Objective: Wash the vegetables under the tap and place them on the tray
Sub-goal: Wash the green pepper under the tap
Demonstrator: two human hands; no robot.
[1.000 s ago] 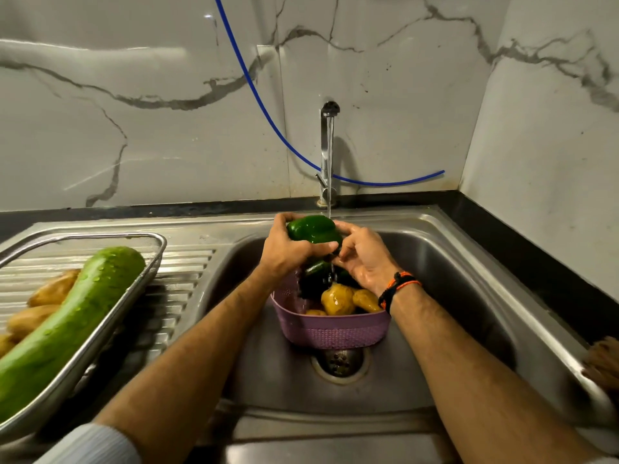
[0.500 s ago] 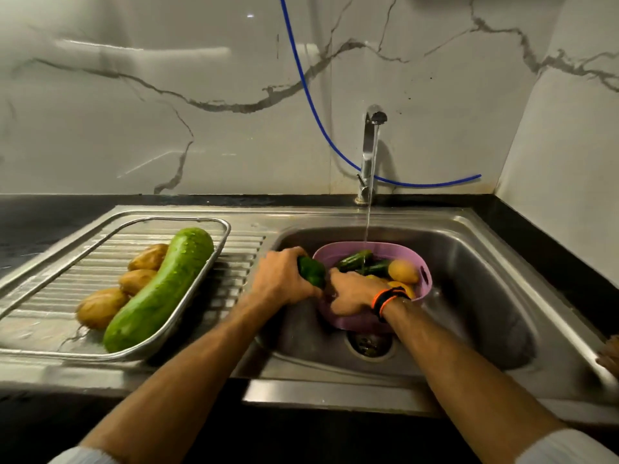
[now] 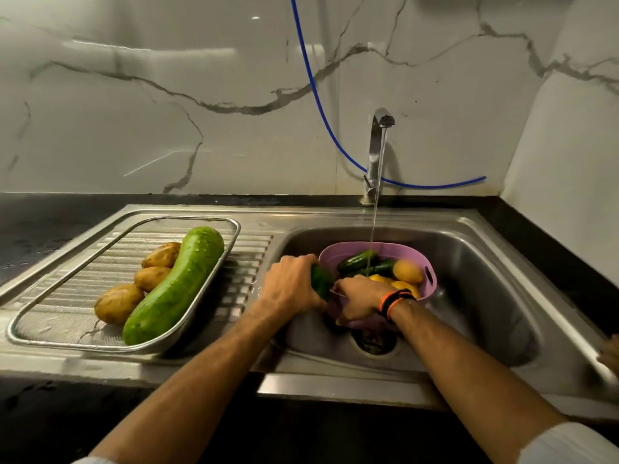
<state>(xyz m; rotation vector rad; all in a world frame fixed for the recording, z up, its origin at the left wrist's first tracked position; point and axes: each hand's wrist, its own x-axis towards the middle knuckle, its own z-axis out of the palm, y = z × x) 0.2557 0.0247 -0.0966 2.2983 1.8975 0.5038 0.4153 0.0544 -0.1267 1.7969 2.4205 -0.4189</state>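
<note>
Green capsicum [image 3: 322, 285] gripped in my left hand [image 3: 290, 287] just left of pink basket [image 3: 429, 262]; right hand [image 3: 360, 299] grips the basket's near rim, tap [image 3: 377, 152] running.

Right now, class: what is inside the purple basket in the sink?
In the purple basket: two dark cucumbers and yellow vegetables, with tap water running onto them. The right hand covers its near side, so anything deeper is hidden.

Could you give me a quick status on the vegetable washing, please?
Left hand grips green pepper at basket rim. Right hand touches it. Tray holds gourd, potatoes. Nothing blocking.
</note>
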